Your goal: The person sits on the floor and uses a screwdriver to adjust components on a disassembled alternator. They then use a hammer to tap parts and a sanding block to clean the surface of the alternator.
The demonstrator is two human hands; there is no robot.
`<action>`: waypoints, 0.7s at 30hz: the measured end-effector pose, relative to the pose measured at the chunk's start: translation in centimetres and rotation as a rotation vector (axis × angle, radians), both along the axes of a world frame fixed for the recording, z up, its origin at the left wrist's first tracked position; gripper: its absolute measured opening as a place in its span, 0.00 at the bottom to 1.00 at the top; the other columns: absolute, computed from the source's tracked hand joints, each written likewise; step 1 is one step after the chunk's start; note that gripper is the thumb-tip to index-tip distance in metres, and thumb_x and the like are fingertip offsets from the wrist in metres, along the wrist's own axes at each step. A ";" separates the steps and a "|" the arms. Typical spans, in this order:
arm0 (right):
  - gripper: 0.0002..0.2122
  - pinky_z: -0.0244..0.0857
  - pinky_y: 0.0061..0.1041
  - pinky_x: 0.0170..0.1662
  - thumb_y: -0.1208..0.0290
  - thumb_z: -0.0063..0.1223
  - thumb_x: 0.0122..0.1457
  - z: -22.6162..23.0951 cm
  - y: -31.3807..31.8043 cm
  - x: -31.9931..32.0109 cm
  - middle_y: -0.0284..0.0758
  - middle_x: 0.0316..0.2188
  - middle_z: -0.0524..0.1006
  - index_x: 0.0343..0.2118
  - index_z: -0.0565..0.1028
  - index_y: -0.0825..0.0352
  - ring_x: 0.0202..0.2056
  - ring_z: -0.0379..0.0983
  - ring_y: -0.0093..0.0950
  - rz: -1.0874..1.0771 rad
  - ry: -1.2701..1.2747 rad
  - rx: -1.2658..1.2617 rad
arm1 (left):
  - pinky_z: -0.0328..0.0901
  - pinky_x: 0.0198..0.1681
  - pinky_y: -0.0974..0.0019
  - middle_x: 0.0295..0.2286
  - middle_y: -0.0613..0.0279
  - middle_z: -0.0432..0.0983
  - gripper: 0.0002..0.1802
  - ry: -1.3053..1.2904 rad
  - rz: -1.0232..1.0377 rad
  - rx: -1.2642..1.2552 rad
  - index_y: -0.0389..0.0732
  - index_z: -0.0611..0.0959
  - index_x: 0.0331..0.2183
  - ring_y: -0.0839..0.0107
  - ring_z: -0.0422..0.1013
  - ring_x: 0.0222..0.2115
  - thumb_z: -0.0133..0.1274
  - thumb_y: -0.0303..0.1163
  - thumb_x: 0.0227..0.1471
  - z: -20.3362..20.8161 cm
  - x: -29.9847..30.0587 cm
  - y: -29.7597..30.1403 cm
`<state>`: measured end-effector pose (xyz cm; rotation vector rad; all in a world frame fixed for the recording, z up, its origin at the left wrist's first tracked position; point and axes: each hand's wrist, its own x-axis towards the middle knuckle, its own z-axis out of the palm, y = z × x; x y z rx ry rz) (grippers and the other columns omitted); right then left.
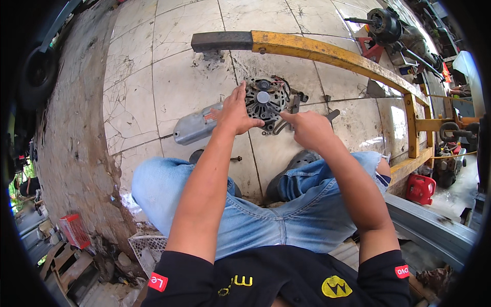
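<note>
Several workshop tiles [176, 97] bear a mid-frame alternator [264, 98], vented face up, axis upright; left hand [236, 113] spread, right hand [310, 131], grip unclear.

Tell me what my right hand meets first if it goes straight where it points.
Your right hand would probably meet the round slotted metal unit, right at its fingertip; depth is unclear.
</note>
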<state>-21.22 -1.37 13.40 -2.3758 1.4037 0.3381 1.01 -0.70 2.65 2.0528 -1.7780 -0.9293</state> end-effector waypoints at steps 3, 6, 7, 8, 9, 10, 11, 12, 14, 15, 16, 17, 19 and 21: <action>0.25 0.71 0.41 0.40 0.78 0.47 0.51 1.8 -0.7 0.4 0.41 0.32 0.82 0.53 0.78 0.51 0.38 0.79 0.41 0.026 0.018 0.003 | 0.47 0.61 0.22 0.67 0.68 0.48 0.75 -0.059 0.004 0.064 0.56 0.42 0.69 0.59 0.51 0.66 0.74 0.57 0.29 0.6 0.0 0.0; 0.27 0.72 0.42 0.40 0.78 0.47 0.50 1.2 -0.8 0.9 0.42 0.32 0.82 0.55 0.76 0.50 0.37 0.79 0.42 -0.006 0.009 -0.032 | 0.48 0.61 0.21 0.67 0.69 0.47 0.75 -0.048 0.030 0.074 0.56 0.42 0.69 0.60 0.51 0.66 0.74 0.58 0.29 0.3 -0.4 -0.3; 0.28 0.71 0.42 0.39 0.78 0.48 0.50 0.1 -0.8 0.5 0.42 0.32 0.81 0.55 0.76 0.48 0.36 0.79 0.43 -0.011 0.028 -0.025 | 0.48 0.61 0.21 0.67 0.70 0.47 0.75 -0.076 0.023 0.121 0.56 0.42 0.69 0.60 0.51 0.66 0.74 0.58 0.30 1.8 -1.3 -0.5; 0.29 0.71 0.43 0.38 0.78 0.48 0.49 -0.3 -0.5 0.9 0.43 0.31 0.81 0.56 0.75 0.47 0.35 0.78 0.44 -0.011 0.032 -0.005 | 0.48 0.61 0.21 0.67 0.70 0.47 0.75 -0.118 0.022 0.181 0.55 0.42 0.69 0.60 0.51 0.66 0.73 0.58 0.30 2.9 -1.4 -0.1; 0.29 0.71 0.43 0.38 0.78 0.48 0.49 -0.1 -0.5 0.5 0.43 0.31 0.81 0.56 0.75 0.48 0.35 0.78 0.44 0.034 0.053 0.024 | 0.47 0.61 0.21 0.67 0.70 0.47 0.75 -0.131 0.021 0.177 0.55 0.42 0.69 0.61 0.51 0.66 0.73 0.58 0.29 2.9 -1.5 0.1; 0.29 0.71 0.43 0.38 0.77 0.48 0.49 0.3 -0.9 0.1 0.43 0.31 0.81 0.56 0.75 0.48 0.35 0.78 0.44 0.052 0.068 0.053 | 0.47 0.61 0.21 0.67 0.70 0.47 0.76 -0.115 0.026 0.140 0.55 0.42 0.69 0.61 0.51 0.66 0.73 0.59 0.29 2.5 -1.3 0.0; 0.29 0.71 0.43 0.38 0.77 0.48 0.48 1.2 -0.8 0.3 0.43 0.31 0.81 0.56 0.75 0.48 0.35 0.78 0.44 0.073 0.077 0.097 | 0.48 0.61 0.21 0.67 0.69 0.47 0.76 -0.106 0.033 0.119 0.56 0.42 0.69 0.61 0.51 0.66 0.73 0.59 0.29 1.8 -0.5 0.6; 0.29 0.70 0.43 0.38 0.77 0.48 0.48 2.0 -1.2 0.2 0.44 0.30 0.81 0.56 0.75 0.48 0.35 0.78 0.44 0.086 0.095 0.117 | 0.48 0.61 0.21 0.67 0.69 0.48 0.76 -0.088 0.034 0.073 0.56 0.42 0.69 0.61 0.51 0.66 0.73 0.59 0.29 1.2 -0.2 0.2; 0.28 0.71 0.42 0.37 0.77 0.49 0.48 1.0 -1.1 -0.4 0.44 0.30 0.81 0.56 0.76 0.49 0.34 0.78 0.44 0.045 0.022 0.033 | 0.47 0.62 0.22 0.67 0.67 0.48 0.76 -0.043 0.032 0.048 0.56 0.42 0.69 0.61 0.51 0.66 0.73 0.59 0.29 0.2 -0.4 0.3; 0.28 0.71 0.42 0.37 0.77 0.49 0.48 0.3 -1.0 -0.4 0.44 0.30 0.81 0.55 0.76 0.49 0.34 0.78 0.44 0.006 -0.020 -0.004 | 0.47 0.62 0.22 0.67 0.67 0.48 0.76 -0.083 0.029 0.100 0.56 0.42 0.69 0.61 0.51 0.66 0.73 0.59 0.29 1.6 -1.0 0.2; 0.29 0.71 0.42 0.37 0.77 0.49 0.48 0.0 -0.9 -0.6 0.44 0.30 0.81 0.55 0.76 0.49 0.34 0.78 0.44 -0.032 -0.062 -0.041 | 0.46 0.62 0.23 0.67 0.67 0.49 0.76 -0.124 0.025 0.151 0.55 0.42 0.69 0.61 0.51 0.66 0.73 0.58 0.29 2.3 -1.5 0.0; 0.28 0.70 0.42 0.37 0.77 0.49 0.49 -0.1 -0.5 -0.7 0.44 0.30 0.81 0.55 0.76 0.49 0.34 0.78 0.44 -0.018 -0.047 -0.025 | 0.46 0.62 0.22 0.67 0.66 0.48 0.76 -0.112 0.028 0.139 0.55 0.42 0.69 0.60 0.51 0.66 0.74 0.58 0.29 1.9 -1.3 0.2; 0.27 0.70 0.43 0.37 0.77 0.48 0.51 0.0 0.3 -1.5 0.45 0.30 0.81 0.55 0.76 0.49 0.34 0.78 0.44 0.009 -0.018 0.009 | 0.46 0.61 0.22 0.67 0.66 0.49 0.76 -0.079 0.029 0.078 0.54 0.43 0.69 0.59 0.51 0.66 0.74 0.58 0.29 0.7 -0.7 0.4; 0.25 0.70 0.43 0.37 0.76 0.47 0.53 0.5 0.3 -2.6 0.45 0.30 0.80 0.56 0.75 0.49 0.35 0.78 0.44 -0.005 -0.022 0.033 | 0.46 0.61 0.21 0.67 0.66 0.49 0.76 -0.049 0.032 0.033 0.54 0.43 0.69 0.59 0.52 0.66 0.74 0.58 0.28 0.0 -0.3 0.5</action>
